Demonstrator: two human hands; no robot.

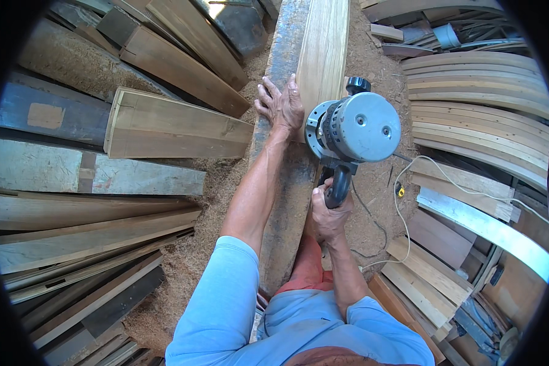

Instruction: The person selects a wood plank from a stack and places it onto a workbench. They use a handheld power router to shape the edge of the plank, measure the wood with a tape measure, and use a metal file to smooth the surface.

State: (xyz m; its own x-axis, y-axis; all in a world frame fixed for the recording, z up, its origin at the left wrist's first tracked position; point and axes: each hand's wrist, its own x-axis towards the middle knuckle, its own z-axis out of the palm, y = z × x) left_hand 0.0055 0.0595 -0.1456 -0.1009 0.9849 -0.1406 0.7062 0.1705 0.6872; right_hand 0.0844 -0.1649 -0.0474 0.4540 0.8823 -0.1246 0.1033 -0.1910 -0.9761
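Observation:
A long pale wooden board [324, 52] lies lengthwise on a worn, stained workbench plank [280, 232]. On the near end of the board sits a router [367, 125] with a round grey motor housing, a metal base and a black knob. My right hand [332, 213] is wrapped round its black handle, close to the bench's right side. My left hand [282, 105] rests at the board's left edge, left of the router, its fingers spread and its palm down. The router's bit is hidden beneath the housing.
Stacked boards [177, 131] fan out at the left, over sawdust. Curved wooden pieces [482, 134] are piled at the right. A pale cord [445, 174] loops across the right floor beside a small yellow-and-black tape measure [399, 190]. Pale planks [427, 274] lie at the lower right.

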